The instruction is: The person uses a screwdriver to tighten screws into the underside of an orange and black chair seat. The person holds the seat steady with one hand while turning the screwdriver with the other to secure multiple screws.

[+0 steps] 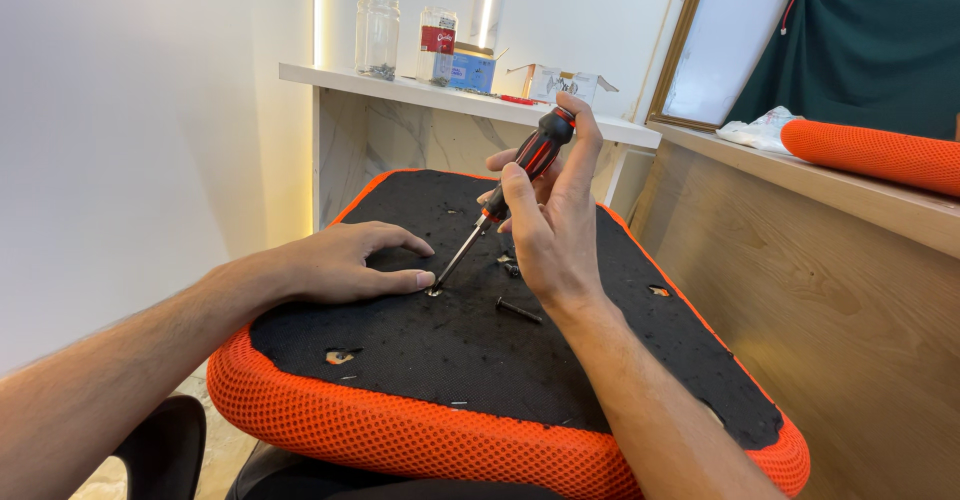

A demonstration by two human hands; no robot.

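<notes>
An upturned chair seat [420,350] lies in front of me, black fabric underside with an orange mesh rim. My right hand [550,215] grips a black and red screwdriver [510,185], tilted, its tip set in a screw hole [433,290] in the seat. Beside that hole, my left hand [350,260] rests flat on the black fabric, thumb close to the tip. A loose black screw [518,310] lies just right of the hole.
More small screws [510,263] lie near my right hand. Other holes [340,356] show in the fabric. A white shelf [460,100] behind holds two glass jars [378,35] and small boxes. A wooden counter [830,250] with an orange cushion [880,155] stands right.
</notes>
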